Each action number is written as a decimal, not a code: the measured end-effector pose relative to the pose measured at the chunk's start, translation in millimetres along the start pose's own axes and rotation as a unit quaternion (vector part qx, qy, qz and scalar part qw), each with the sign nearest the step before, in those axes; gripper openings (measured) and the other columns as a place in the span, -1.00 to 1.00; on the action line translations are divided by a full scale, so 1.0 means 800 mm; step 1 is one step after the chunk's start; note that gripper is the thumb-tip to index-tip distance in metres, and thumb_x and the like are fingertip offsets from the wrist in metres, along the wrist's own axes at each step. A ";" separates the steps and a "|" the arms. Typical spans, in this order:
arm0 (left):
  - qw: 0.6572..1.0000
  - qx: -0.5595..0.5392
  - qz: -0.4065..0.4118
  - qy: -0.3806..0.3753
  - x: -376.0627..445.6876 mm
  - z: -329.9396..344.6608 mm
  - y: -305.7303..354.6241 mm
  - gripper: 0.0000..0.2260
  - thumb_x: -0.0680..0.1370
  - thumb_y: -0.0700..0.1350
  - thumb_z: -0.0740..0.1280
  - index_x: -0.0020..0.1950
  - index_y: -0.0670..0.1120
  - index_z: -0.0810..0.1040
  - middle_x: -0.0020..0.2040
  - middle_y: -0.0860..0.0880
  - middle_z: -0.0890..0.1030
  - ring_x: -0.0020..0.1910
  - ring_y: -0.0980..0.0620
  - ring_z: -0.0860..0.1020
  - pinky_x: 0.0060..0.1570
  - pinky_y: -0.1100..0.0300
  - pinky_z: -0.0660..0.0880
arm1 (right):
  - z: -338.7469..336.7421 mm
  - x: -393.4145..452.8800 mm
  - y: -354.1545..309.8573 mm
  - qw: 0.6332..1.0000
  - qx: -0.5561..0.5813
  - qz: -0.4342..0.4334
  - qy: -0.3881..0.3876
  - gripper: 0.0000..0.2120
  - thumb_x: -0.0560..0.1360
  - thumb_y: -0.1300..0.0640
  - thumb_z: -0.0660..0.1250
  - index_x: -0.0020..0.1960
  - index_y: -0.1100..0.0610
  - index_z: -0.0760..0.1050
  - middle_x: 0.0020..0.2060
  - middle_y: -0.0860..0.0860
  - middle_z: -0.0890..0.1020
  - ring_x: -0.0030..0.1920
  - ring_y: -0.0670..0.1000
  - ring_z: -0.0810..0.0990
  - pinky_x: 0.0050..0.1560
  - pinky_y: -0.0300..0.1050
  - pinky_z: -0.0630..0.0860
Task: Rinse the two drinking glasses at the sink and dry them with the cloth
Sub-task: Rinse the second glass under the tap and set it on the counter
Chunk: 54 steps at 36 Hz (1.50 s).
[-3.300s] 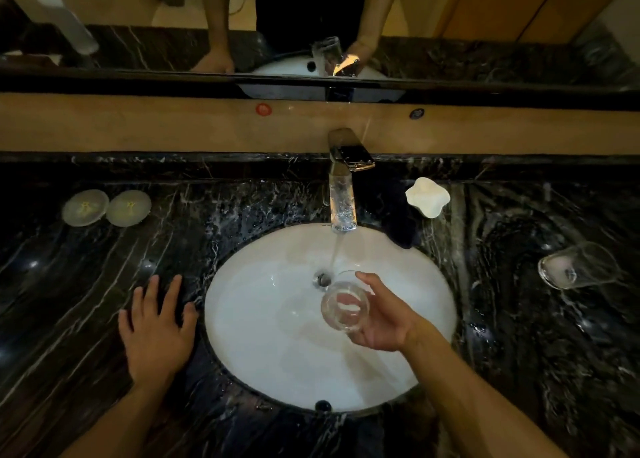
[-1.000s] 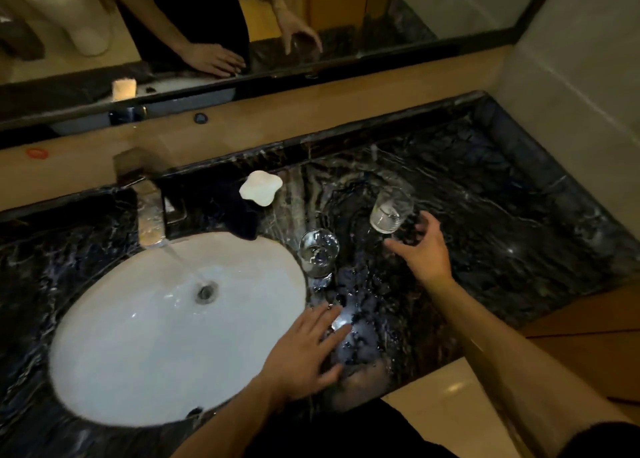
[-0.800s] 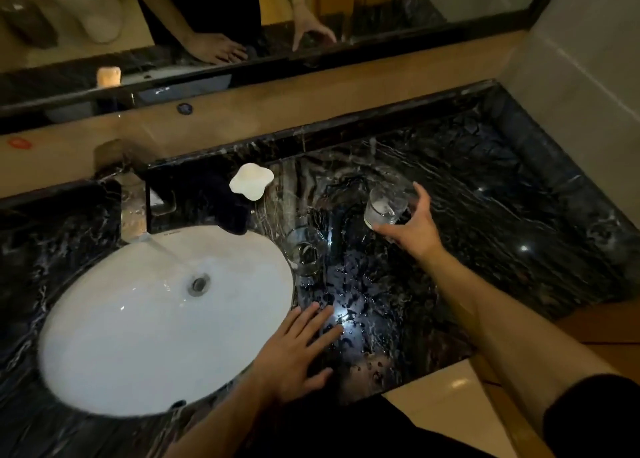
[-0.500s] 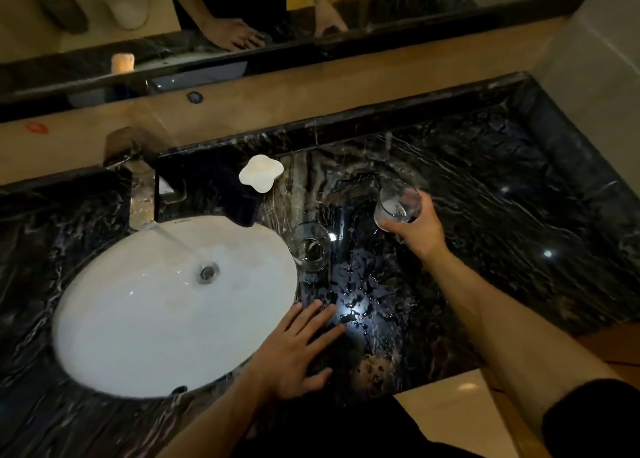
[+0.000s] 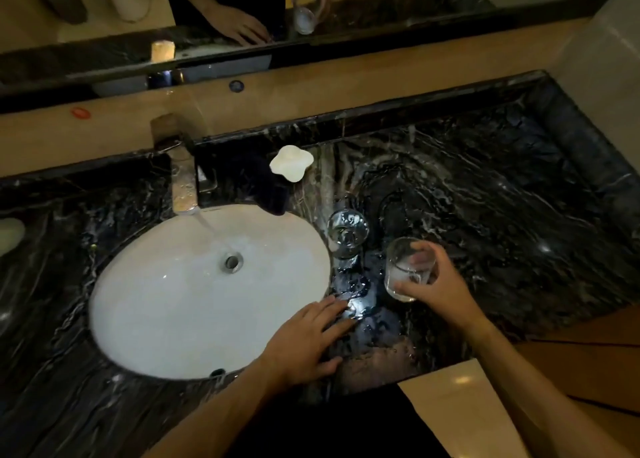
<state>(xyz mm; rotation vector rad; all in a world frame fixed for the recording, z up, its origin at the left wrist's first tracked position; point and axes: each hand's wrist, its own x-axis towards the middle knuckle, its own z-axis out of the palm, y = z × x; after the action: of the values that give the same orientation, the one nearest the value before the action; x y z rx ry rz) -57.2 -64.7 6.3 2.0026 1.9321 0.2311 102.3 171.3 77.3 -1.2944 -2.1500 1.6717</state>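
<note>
Spreading across the view, the black white-veined marble counter [image 5: 502, 194] carries a white oval sink basin [image 5: 166, 301] with water running from the chrome tap [image 5: 183, 187]. The left hand [image 5: 304, 343] lies flat, fingers straight, on the counter's front edge beside the basin. The right hand [image 5: 440, 291] grips a clear drinking glass [image 5: 405, 270] above the counter, near a second clear glass [image 5: 347, 232] standing at the basin's right rim.

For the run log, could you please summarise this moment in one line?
right hand: holds second clear glass | left hand: flat on black marble counter | chrome tap: running
</note>
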 end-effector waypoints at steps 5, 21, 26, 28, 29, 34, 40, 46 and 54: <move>0.999 -0.043 0.000 0.000 -0.055 -0.007 -0.025 -0.42 0.44 0.17 0.35 0.43 0.01 0.40 0.47 -0.12 0.43 0.35 -0.13 0.52 0.17 0.03 0.58 | 0.059 -0.034 -0.009 0.997 -0.013 0.000 -0.072 -0.31 0.22 -0.03 0.66 0.23 -0.21 0.38 0.17 -0.13 0.61 0.21 -0.15 0.58 0.21 -0.19 0.43; 0.963 0.029 -0.167 0.212 -0.175 -0.145 -0.215 -0.66 0.54 0.12 0.32 0.12 -0.10 0.63 0.06 -0.08 0.66 0.05 -0.12 0.62 0.03 0.01 0.55 | 0.271 0.005 -0.089 0.989 -0.059 -0.065 -0.120 -0.20 0.27 0.12 0.65 0.33 -0.30 0.31 0.15 -0.16 0.61 0.14 -0.12 0.59 0.11 -0.20 0.53; 0.932 0.067 -0.169 0.313 -0.127 -0.227 -0.268 -0.57 0.51 0.04 0.39 0.28 -0.19 0.56 0.18 -0.18 0.57 0.19 -0.17 0.52 0.13 -0.03 0.48 | 0.312 0.044 -0.120 0.987 -0.062 -0.067 -0.135 -0.23 0.30 0.10 0.64 0.34 -0.25 0.31 0.16 -0.11 0.59 0.04 -0.16 0.60 -0.16 -0.38 0.53; 0.928 0.064 -0.185 0.318 -0.109 -0.254 -0.281 -0.52 0.50 0.05 0.39 0.36 -0.15 0.52 0.26 -0.17 0.54 0.25 -0.15 0.50 0.18 -0.04 0.49 | 0.326 0.062 -0.132 0.986 -0.063 -0.068 -0.141 -0.23 0.30 0.10 0.63 0.33 -0.26 0.30 0.16 -0.10 0.58 0.03 -0.12 0.59 -0.13 -0.31 0.54; 0.926 0.059 -0.193 0.320 -0.102 -0.265 -0.286 -0.50 0.50 0.06 0.39 0.39 -0.12 0.49 0.30 -0.16 0.52 0.28 -0.14 0.49 0.21 -0.05 0.49 | 0.332 0.071 -0.137 0.986 -0.063 -0.067 -0.141 -0.23 0.30 0.11 0.63 0.33 -0.26 0.29 0.16 -0.09 0.58 0.03 -0.10 0.58 -0.10 -0.25 0.54; 0.931 0.056 -0.194 0.305 -0.073 -0.300 -0.303 -0.46 0.51 0.10 0.36 0.46 -0.03 0.41 0.41 -0.09 0.45 0.37 -0.09 0.43 0.30 -0.07 0.43 | 0.355 0.112 -0.158 0.987 -0.062 -0.072 -0.133 -0.20 0.29 0.13 0.64 0.37 -0.20 0.30 0.18 -0.05 0.57 0.11 0.01 0.54 -0.03 -0.15 0.49; 0.939 0.063 -0.162 0.298 -0.058 -0.306 -0.319 -0.61 0.52 0.10 0.35 0.28 -0.05 0.57 0.24 -0.05 0.57 0.19 -0.06 0.55 0.19 -0.09 0.47 | 0.367 0.135 -0.171 0.984 -0.058 -0.075 -0.149 -0.20 0.32 0.17 0.61 0.39 -0.17 0.28 0.20 -0.07 0.53 0.13 -0.01 0.52 0.03 -0.14 0.50; 0.930 0.061 -0.160 0.326 -0.051 -0.296 -0.320 -0.67 0.55 0.09 0.34 0.21 -0.08 0.61 0.15 -0.06 0.60 0.09 -0.07 0.58 0.04 -0.03 0.51 | 0.376 0.137 -0.173 0.986 -0.043 -0.063 -0.147 -0.20 0.31 0.21 0.60 0.32 -0.28 0.25 0.11 -0.26 0.50 0.02 -0.11 0.53 0.04 -0.10 0.57; 0.926 0.054 -0.178 0.328 -0.048 -0.295 -0.318 -0.65 0.53 0.10 0.32 0.22 -0.06 0.60 0.16 -0.08 0.59 0.11 -0.10 0.56 0.08 -0.05 0.46 | 0.379 0.142 -0.172 0.976 0.000 0.006 -0.217 -0.17 0.23 0.16 0.64 0.35 -0.20 0.33 0.20 -0.05 0.57 0.14 0.03 0.59 0.02 -0.05 0.61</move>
<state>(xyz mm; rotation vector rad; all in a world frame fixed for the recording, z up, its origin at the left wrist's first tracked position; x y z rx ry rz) -380.3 -68.5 138.9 1.7162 2.7219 0.7954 -213.8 23.3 34.0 -1.0132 -2.3651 2.1222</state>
